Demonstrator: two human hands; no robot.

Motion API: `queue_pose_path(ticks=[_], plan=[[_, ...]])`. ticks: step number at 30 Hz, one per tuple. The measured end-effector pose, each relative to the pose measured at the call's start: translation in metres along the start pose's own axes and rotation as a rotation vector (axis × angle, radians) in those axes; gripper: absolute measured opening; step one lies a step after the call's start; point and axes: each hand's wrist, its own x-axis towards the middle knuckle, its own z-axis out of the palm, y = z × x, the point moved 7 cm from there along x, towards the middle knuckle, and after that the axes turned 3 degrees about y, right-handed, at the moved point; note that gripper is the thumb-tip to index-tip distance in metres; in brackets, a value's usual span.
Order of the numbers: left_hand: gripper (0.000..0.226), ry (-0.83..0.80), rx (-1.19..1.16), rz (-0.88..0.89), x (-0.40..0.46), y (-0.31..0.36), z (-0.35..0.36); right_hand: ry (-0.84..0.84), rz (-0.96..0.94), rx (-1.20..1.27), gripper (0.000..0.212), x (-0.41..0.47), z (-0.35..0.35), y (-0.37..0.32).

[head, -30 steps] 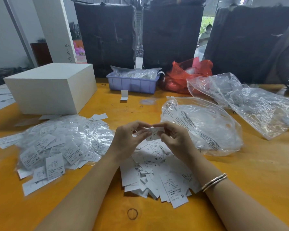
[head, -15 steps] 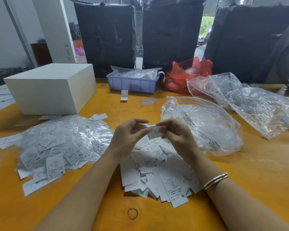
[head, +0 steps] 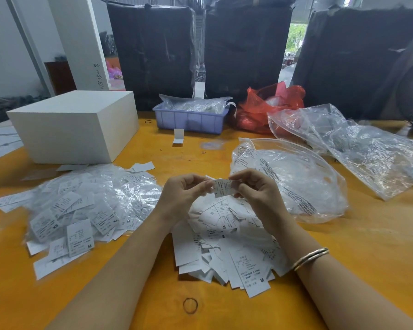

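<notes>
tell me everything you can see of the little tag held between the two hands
The tag is a small white rectangle, thin like paper or satin, printed with rows of fine dark text too small to read. It is held in the air with its printed face towards the camera, slightly tilted. The left hand pinches its left edge and the right hand pinches its right edge. It hangs above the pile of loose tags, apart from it.
</notes>
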Motion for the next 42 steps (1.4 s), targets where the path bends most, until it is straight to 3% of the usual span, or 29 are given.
queue_pose_path(ticks=[9,19,28,36,42], plan=[[0.027,0.052,-0.070,0.000,0.001,-0.001,-0.002,-0.010,0.002,0.022,0.035,0.000,0.001,0.000],[0.020,-0.014,-0.039,-0.062,0.001,-0.009,0.003,-0.093,-0.030,-0.074,0.038,-0.002,0.012,-0.002],[0.009,0.052,-0.017,-0.053,0.003,-0.009,0.000,-0.002,-0.004,-0.075,0.012,-0.002,0.011,0.000],[0.013,0.087,-0.071,-0.072,0.001,-0.009,0.000,-0.193,0.085,-0.107,0.016,-0.012,0.037,0.004],[0.020,-0.049,-0.009,-0.064,-0.002,-0.002,0.009,-0.056,0.033,-0.149,0.029,-0.005,0.024,0.001]])
